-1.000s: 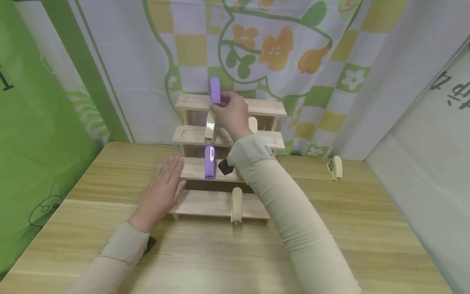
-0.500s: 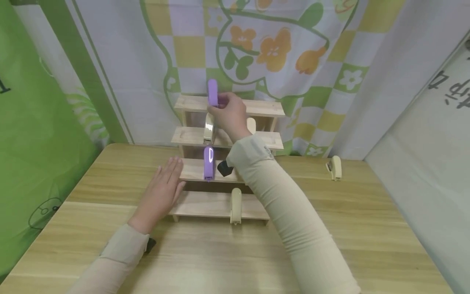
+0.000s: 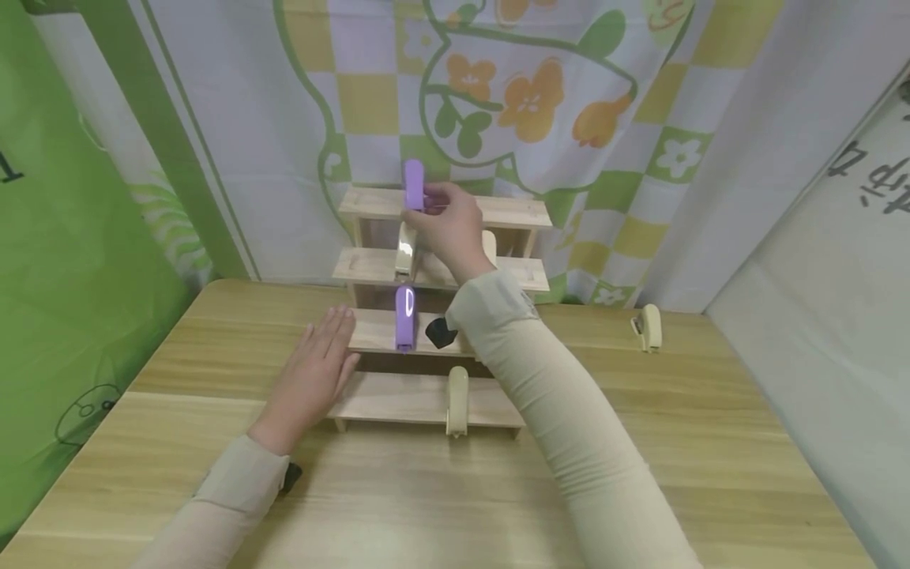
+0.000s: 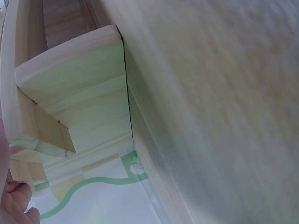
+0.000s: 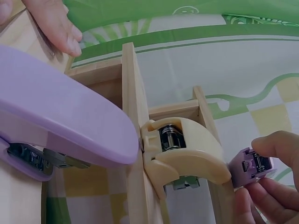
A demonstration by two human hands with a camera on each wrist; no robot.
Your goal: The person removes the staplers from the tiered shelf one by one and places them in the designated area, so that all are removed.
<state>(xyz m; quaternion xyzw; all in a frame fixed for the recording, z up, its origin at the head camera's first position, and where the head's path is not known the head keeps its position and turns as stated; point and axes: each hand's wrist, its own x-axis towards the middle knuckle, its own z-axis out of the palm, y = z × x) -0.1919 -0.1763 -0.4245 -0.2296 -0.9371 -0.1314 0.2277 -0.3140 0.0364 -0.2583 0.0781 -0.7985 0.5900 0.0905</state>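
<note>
Thumb and fingers of the right hand (image 3: 453,227) pinch one purple stapler (image 3: 414,183) at the top of a four-tier wooden rack (image 3: 394,397); the left hand (image 3: 310,378), fingers straight, lies at its left end. A second purple stapler (image 3: 404,318) sits two tiers below; four cream staplers (image 3: 458,400) stand around (three on the rack, one on the table (image 3: 398,498)).

The purple stapler (image 3: 414,183) in your right hand (image 3: 451,227) looks like smooth plastic with metal inside; the cream stapler (image 5: 194,161) below, glossy plastic around a metal spring (image 5: 172,137). Your shelf (image 3: 387,393) is matt wood, your surface (image 3: 398,506) faintly shiny woodgrain, the curtain (image 3: 370,99) cloth.
</note>
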